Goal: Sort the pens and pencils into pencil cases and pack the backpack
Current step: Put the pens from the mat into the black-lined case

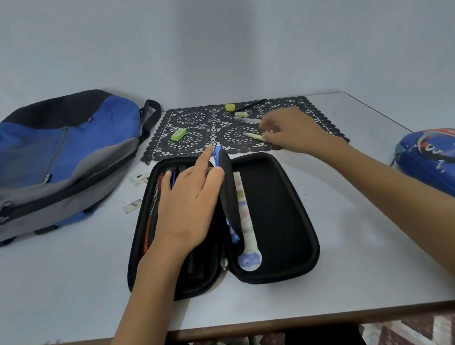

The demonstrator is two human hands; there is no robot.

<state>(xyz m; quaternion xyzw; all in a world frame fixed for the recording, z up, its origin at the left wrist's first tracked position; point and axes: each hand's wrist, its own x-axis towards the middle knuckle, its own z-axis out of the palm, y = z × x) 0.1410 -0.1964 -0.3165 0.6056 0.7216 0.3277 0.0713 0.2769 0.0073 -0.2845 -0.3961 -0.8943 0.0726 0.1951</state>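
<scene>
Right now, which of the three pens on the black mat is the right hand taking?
The pale yellow pen, nearest the open black pencil case: the right hand pinches its end. The white pen and the black pen lie farther back.

The single wide camera sits on the head, looks forward and down at the bench [359,230], close above the left grip [188,204] and right grip [290,130].

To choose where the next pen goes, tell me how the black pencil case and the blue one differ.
The black pencil case lies open mid-table; the blue pencil case sits at the right edge, seemingly closed. The black one is plain, the blue one cartoon-printed. Both rest on the table.
</scene>
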